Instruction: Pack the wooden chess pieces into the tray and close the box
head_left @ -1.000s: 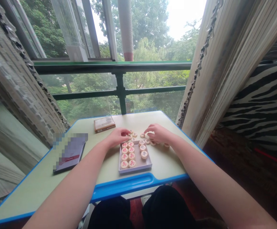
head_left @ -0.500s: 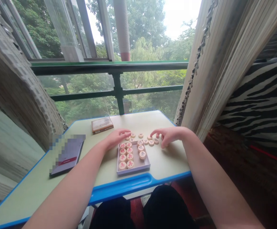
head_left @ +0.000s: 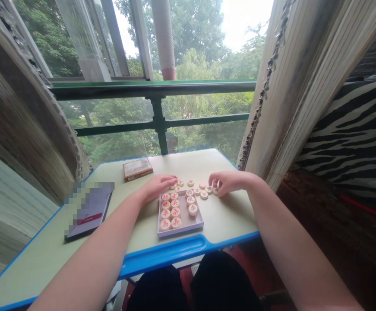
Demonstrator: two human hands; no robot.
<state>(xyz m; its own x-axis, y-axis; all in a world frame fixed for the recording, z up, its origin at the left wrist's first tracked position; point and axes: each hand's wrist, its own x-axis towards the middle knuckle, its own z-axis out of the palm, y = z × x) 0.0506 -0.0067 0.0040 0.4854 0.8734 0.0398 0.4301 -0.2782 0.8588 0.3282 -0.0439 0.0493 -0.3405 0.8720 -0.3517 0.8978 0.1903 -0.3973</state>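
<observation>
Wooden pieces [head_left: 175, 212] sit in the pale tray [head_left: 191, 227]: two columns of four along its left side, red characters up, and three with dark characters down its right! More discs lie loose on the table [head_left: 226, 220], scattered just beyond the tray and off its far right corner. Left hand [head_left: 157, 186] now, at the tray's far left corner, palm down, fingers stretched out to the nearest loose discs; whether they pinch one, I cannot tell. And the right hand [head_left: 227, 182], to the right of that far right corner, thumb and fingers curled down around a disc at the end of the cluster; touching or gripping, too small to say! Well left of the tray lies a dark-edged slab [head_left: 90, 209], partly pixelated; a box [head_left: 137, 168] rests beyond the tray, off to its left.
</observation>
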